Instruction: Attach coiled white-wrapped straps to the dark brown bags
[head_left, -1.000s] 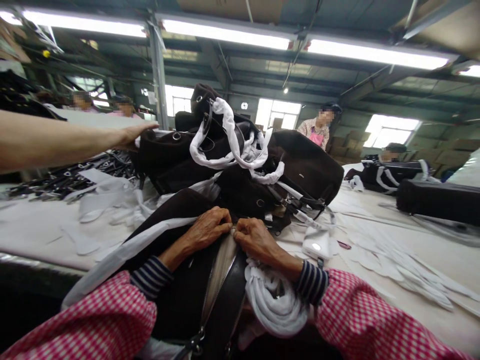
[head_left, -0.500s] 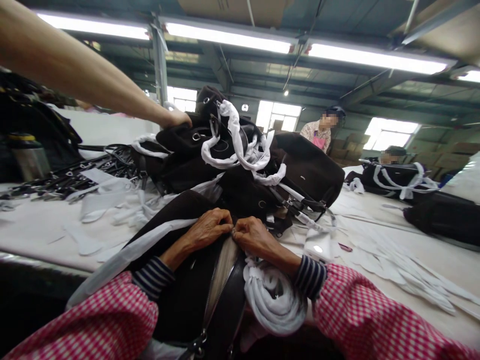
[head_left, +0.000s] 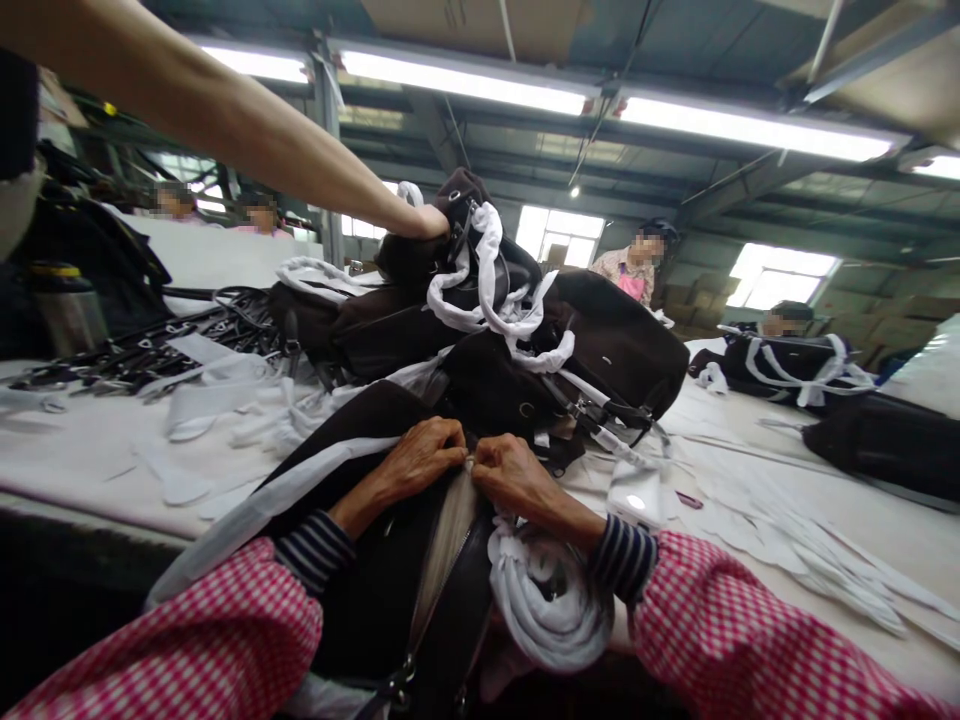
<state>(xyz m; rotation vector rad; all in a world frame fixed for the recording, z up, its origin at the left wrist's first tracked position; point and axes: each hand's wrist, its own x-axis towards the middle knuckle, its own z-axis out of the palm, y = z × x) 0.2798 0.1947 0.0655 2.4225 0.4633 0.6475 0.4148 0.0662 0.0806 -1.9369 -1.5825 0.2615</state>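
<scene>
Now pinching narrowly with the left hand [head_left: 424, 457] and the right hand [head_left: 514, 475] on a dark handbag [head_left: 364, 605], between 6 and 7 o'clock, at the far end of its open zipper [head_left: 448, 540] (cannot tell which bit, too small to see). Close by at 5 o'clock, a coil of white-wrapped handle [head_left: 551, 610]. Heaped beyond, towards 12 o'clock, more dark handbags [head_left: 622, 340], with a co-worker's hand [head_left: 429, 221] on the heap at 11. Strewn at 4 o'clock, white strips [head_left: 817, 545].
</scene>
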